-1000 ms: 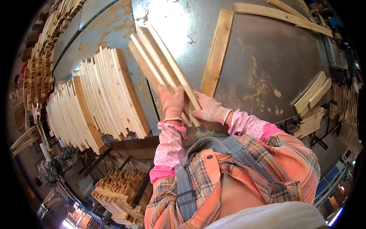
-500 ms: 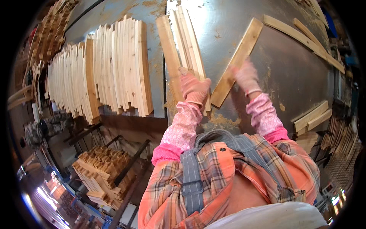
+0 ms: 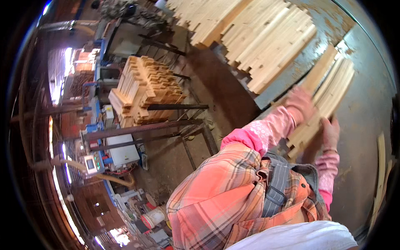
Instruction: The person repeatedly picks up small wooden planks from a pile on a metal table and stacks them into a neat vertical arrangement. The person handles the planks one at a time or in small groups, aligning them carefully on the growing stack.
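My gloved left hand (image 3: 299, 105), slightly blurred, is closed around the near part of a brown wooden board (image 3: 320, 68). Against that board lies a small bundle of pale wooden strips (image 3: 338, 85), lengthwise on the metal table. My gloved right hand (image 3: 330, 131) grips the bundle's right edge near its close end, fingers bent against the wood. The undersides of the strips are hidden. Farther left, many similar strips (image 3: 275, 46) lie side by side in a wide row with uneven ends, a browner board (image 3: 227, 21) among them.
The grey metal table (image 3: 368, 112) carries sawdust patches. Long narrow boards (image 3: 380, 175) lie at its right. Left of me, stacked wood pieces (image 3: 146, 89) rest by a dark metal frame (image 3: 146, 128). Beyond are a white box (image 3: 121, 149) and a small control panel (image 3: 92, 164).
My view has swung left, so the table appears farther right. My right hand has left the slanted board's earlier position and come against the bundle, close to my left hand.
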